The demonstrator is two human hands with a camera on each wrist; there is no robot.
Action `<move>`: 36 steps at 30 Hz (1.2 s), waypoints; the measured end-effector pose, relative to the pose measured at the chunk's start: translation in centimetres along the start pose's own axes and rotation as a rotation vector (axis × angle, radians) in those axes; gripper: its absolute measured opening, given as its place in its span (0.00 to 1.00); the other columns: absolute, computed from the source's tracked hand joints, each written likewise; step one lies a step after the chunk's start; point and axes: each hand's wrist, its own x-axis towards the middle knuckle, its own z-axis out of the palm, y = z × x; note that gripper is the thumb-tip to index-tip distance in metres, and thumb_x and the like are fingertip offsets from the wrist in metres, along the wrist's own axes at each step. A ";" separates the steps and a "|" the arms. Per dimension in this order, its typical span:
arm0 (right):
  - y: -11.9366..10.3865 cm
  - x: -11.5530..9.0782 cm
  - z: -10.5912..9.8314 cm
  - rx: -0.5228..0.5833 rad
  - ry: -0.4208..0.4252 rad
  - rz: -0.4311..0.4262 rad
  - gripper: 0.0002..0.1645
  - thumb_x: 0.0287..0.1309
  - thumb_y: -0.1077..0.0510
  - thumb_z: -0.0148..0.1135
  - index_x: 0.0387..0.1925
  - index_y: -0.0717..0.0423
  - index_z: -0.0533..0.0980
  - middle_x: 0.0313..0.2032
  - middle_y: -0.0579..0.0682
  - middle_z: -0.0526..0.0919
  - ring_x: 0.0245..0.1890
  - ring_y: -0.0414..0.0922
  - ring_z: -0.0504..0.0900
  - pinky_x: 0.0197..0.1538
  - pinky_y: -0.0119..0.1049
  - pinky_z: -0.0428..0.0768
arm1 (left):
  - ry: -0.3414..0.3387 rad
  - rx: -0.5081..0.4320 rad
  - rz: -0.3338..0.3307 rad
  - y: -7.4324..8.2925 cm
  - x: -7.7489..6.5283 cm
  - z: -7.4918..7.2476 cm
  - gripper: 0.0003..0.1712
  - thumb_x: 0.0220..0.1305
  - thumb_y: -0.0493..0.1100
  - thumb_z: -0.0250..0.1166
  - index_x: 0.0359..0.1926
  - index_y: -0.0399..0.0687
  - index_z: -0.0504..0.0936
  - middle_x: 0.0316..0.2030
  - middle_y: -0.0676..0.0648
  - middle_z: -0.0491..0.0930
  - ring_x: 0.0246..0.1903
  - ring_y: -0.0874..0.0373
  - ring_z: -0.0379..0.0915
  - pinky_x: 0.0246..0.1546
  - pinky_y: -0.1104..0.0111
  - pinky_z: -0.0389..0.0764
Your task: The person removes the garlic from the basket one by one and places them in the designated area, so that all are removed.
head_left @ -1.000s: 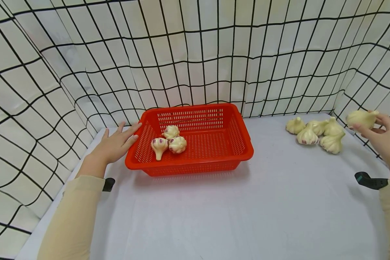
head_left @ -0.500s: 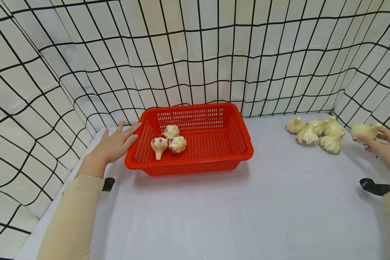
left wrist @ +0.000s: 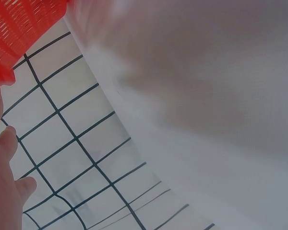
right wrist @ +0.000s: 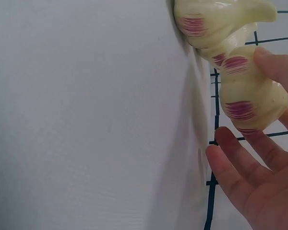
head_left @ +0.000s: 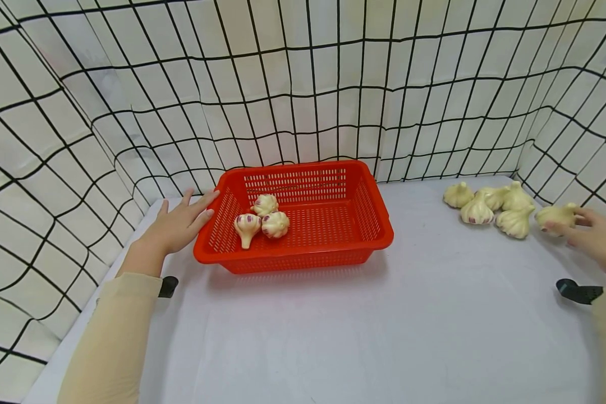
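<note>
My right hand [head_left: 598, 238] pinches a pale garlic bulb [head_left: 552, 216] between thumb and fingers, low over the table's right side. In the right wrist view, purple streaks mark this garlic bulb [right wrist: 249, 103], and other bulbs lie just beyond it. A loose group of several garlic bulbs [head_left: 477, 210] rests left of the held one. The red plastic basket [head_left: 303, 251] stands left of centre with three purple-streaked garlic bulbs [head_left: 275, 224] at its left end. With spread fingers, my left hand [head_left: 179, 227] touches the basket's left rim. Its fingertips meet the red basket [left wrist: 21, 28] in the left wrist view.
A white cloth [head_left: 333, 336] covers the table. Black grid netting [head_left: 313, 90] over white walls encloses the back and both sides, close beside the right hand. Dark wrist devices [head_left: 578, 292] jut inward from both sleeves.
My right hand has lowered the garlic bulb toward the table, drawing near the group. It swung slightly right, then back left. The left hand and basket have stayed still.
</note>
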 end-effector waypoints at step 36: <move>-0.1 0.9 0.7 -0.165 -0.054 -0.103 0.56 0.75 0.34 0.48 0.75 0.77 0.42 0.63 0.88 0.54 0.62 0.85 0.54 0.61 0.77 0.59 | -0.001 -0.004 -0.012 0.1 0.0 0.0 0.39 0.80 0.65 0.32 0.83 0.56 0.43 0.77 0.32 0.53 0.77 0.31 0.27 0.68 0.30 0.22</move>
